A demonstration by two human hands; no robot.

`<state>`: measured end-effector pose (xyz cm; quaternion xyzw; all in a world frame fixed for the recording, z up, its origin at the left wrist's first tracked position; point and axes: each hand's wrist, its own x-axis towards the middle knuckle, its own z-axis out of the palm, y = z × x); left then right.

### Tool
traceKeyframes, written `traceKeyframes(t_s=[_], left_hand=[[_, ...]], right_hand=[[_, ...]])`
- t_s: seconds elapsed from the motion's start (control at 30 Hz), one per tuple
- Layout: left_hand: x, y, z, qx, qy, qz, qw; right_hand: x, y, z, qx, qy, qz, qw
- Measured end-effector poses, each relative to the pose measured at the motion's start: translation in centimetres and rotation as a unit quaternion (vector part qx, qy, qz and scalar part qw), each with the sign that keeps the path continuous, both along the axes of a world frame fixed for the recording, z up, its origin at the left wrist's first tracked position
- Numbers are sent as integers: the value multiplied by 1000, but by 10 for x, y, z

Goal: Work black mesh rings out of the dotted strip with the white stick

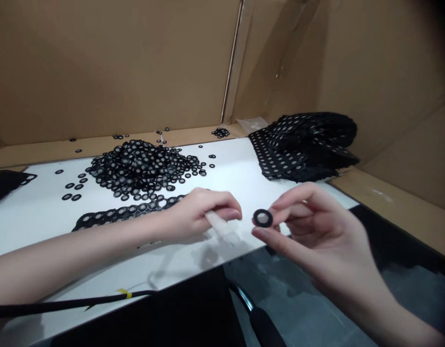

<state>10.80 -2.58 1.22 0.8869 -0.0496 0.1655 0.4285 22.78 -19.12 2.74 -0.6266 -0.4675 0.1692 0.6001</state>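
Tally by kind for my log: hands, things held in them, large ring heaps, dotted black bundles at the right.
Hands: 2 (left hand, right hand)
Held things: 2 (pale strip, dark ring)
Large ring heap: 1
Dotted black bundle: 1
Total: 6

The white table (pixel 231 166) is the brightest part. The cardboard walls (pixel 117 62) behind it look dimmer. Soft gray shadows lie on the table near the left hand (pixel 204 214). Below the table, a metal bar (pixel 244 297) shines. Far above the table's right end, the corner goes black and fuzzy.
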Motion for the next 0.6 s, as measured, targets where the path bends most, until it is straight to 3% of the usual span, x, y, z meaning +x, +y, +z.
traceKeyframes(t_s=[0.07,0.13,0.23,0.43,0.6], left_hand=[[4,-4,-4,20,-23,-66,997],[5,-7,-7,24,-34,-79,996],[1,-6,-7,26,-43,-28,998],[-22,10,7,27,-174,91,980],[-51,18,20,-12,-149,186,971]], right_hand=[[4,-4,3,17,-14,-22,1000],[6,-6,4,18,-22,-32,999],[6,-4,3,3,-21,-15,1000],[3,14,-2,-30,-1,86,996],[-2,36,-6,-67,34,163,984]])
